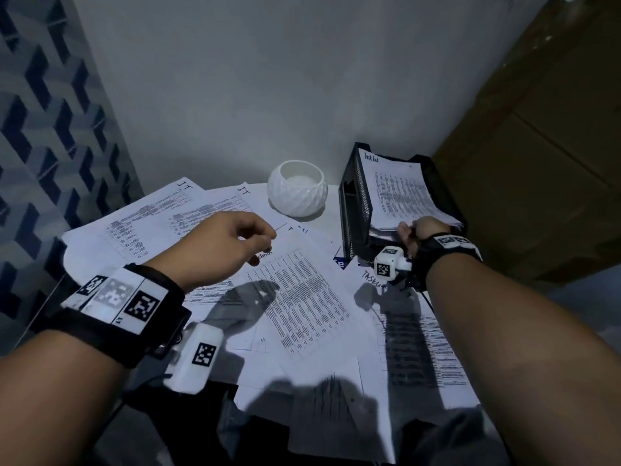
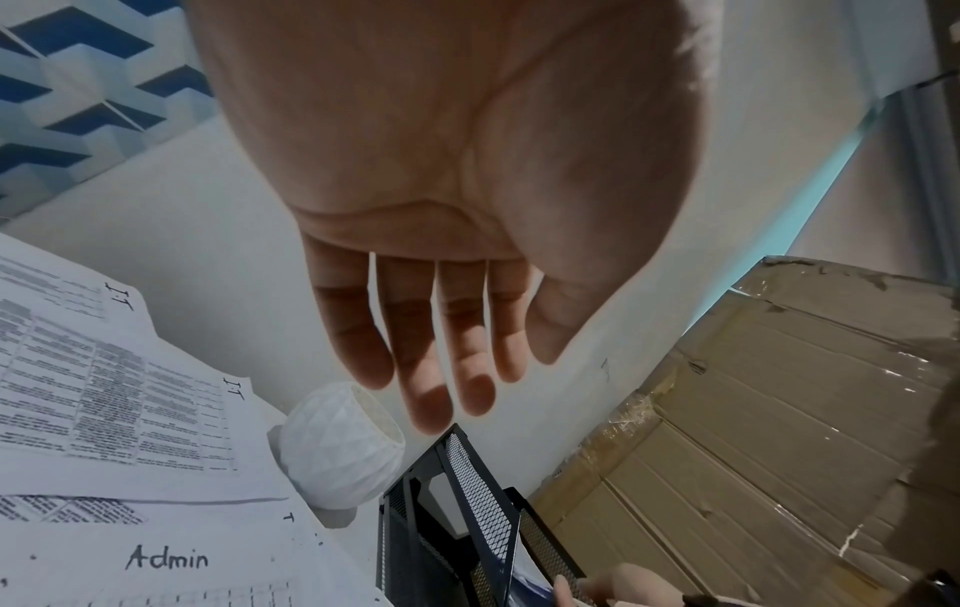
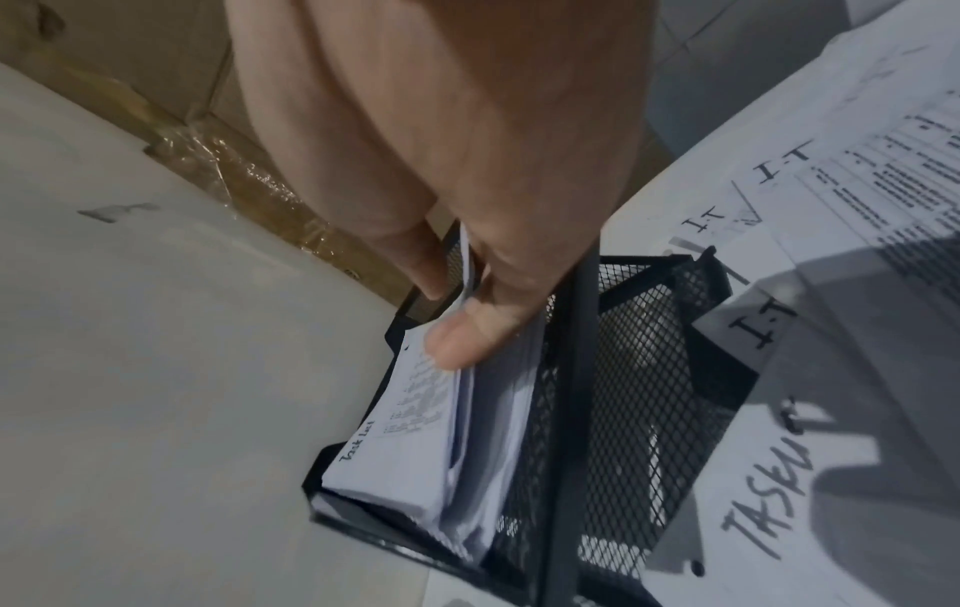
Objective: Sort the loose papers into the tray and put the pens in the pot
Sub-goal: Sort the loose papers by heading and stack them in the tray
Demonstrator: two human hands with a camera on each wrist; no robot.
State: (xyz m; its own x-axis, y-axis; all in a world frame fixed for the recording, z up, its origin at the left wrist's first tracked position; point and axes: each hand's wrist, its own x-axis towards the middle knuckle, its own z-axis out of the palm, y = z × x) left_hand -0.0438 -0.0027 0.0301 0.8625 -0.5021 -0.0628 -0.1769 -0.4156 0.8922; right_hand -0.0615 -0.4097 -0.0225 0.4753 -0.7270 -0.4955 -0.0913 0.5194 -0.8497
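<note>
A black mesh tray (image 1: pixel 356 203) with stacked tiers stands at the back right of the table. In its top tier lies a paper stack headed "Task List" (image 1: pixel 400 190). My right hand (image 1: pixel 408 230) pinches that stack's near edge, thumb on top and fingers beneath; the right wrist view shows the same grip, right hand (image 3: pixel 446 320) on the stack (image 3: pixel 410 460). My left hand (image 1: pixel 265 243) hovers above the loose papers (image 1: pixel 295 297), and the left wrist view shows the left hand (image 2: pixel 457 394) with relaxed fingers holding nothing. A white faceted pot (image 1: pixel 297 188) sits left of the tray.
Loose sheets marked "I.T" (image 2: pixel 125 295), "Admin" (image 2: pixel 166 558) and "Task List" overlap across the table and hang over its near edge. A taped cardboard box (image 1: pixel 537 163) stands close on the right. A grey wall is behind, and a blue patterned panel (image 1: pixel 50 129) on the left.
</note>
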